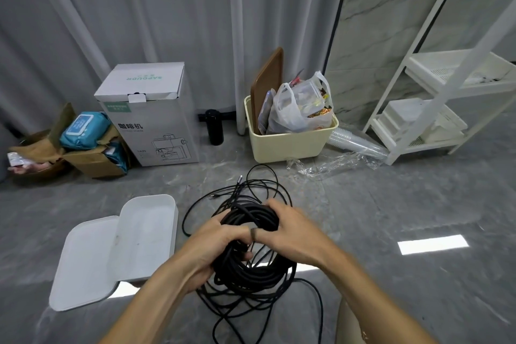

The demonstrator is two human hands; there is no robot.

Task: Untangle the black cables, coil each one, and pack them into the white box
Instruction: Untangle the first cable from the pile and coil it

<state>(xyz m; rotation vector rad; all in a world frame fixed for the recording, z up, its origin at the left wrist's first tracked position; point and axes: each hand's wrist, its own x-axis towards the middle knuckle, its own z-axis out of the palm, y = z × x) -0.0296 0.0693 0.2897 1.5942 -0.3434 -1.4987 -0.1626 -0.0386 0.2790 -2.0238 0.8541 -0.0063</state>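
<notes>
**A:** What are your hands doing?

**B:** Your left hand point(216, 243) has its fingers curled round the near-left side of the thick black cable coil point(248, 248). Your right hand point(287, 232) grips the far-right side of the same coil, fingers wrapped over the top; there's a dark ring on one finger.

**A:** And the rest of the cables?

**B:** Thinner black cables point(259, 187) spread in loose loops on the grey floor point(391, 204) beyond your hands, one with a silver plug end pointing away. More strands trail on the floor near you, under the coil.

**A:** Where's the white box?

**B:** The white box point(148, 234) sits open on the floor just left of your left hand, and its lid point(83, 262) lies beside it, further left, touching it.

**A:** Anything further out?

**B:** Against the far curtain stand a coffee-machine carton point(150, 120), a black bottle point(214, 127) and a cream bin point(290, 139) stuffed with bags. A white shelf rack point(435, 86) stands far right.
</notes>
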